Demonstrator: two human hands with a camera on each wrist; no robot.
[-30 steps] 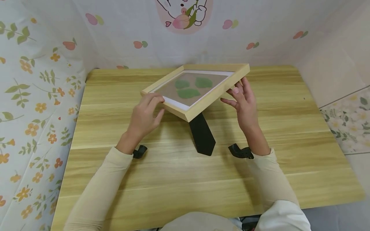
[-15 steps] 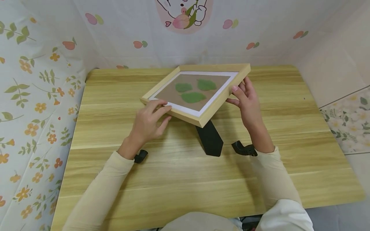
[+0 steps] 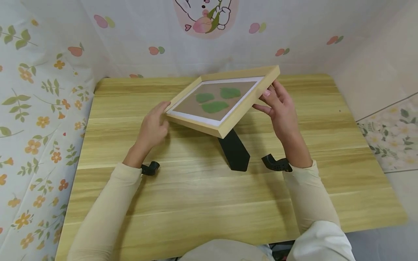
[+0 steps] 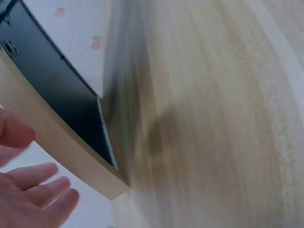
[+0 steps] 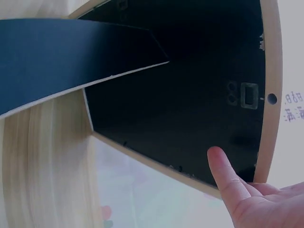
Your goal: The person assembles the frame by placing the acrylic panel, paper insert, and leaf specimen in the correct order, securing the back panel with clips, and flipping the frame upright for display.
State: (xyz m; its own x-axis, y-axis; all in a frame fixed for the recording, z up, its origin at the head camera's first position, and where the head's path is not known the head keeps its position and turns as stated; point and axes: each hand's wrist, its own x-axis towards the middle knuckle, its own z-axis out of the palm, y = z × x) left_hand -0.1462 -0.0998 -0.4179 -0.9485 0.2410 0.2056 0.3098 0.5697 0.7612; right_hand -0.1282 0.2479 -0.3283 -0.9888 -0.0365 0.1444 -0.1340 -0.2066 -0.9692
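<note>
In the head view, a picture frame (image 3: pixel 225 96) with a pale wooden border and white mat leans back at a tilt, showing several green leaves on brown. Behind it, a black support leg (image 3: pixel 233 150) reaches down to the table. My right hand (image 3: pixel 284 112) grips the frame's right edge, one finger extended against the black back panel (image 5: pixel 190 118) in the right wrist view. At the frame's left corner is my left hand (image 3: pixel 151 125); the left wrist view has its fingers (image 4: pixel 40 180) loosely extended beside the wooden edge. Whether they touch it is unclear.
The wood-grain table (image 3: pixel 196 203) spreads around the frame. A printed curtain (image 3: pixel 130 29) hangs behind, with a flowered cloth (image 3: pixel 39 145) at the left. Black wrist devices (image 3: pixel 275 163) sit below both hands.
My left hand slid from the near edge of the picture frame out to its left corner. The frame shifted and turned slightly; the right hand keeps its hold.
</note>
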